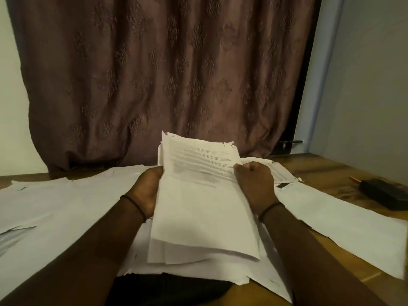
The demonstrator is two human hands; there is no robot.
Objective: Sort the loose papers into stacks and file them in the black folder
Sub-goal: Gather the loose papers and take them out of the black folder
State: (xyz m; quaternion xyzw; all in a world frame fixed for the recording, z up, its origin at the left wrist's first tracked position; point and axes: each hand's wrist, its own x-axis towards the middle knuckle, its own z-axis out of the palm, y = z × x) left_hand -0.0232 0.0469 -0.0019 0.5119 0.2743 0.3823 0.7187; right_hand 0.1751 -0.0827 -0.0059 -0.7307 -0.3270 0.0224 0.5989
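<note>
Left hand and right hand each grip a side of my stack, raised over the sheets, probably to square its edges

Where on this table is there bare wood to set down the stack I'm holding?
Bare table shows mostly far right: a strip between the right sheets and the black case, widening toward the curtain. Left and centre, under the stack, are crowded with papers.
</note>
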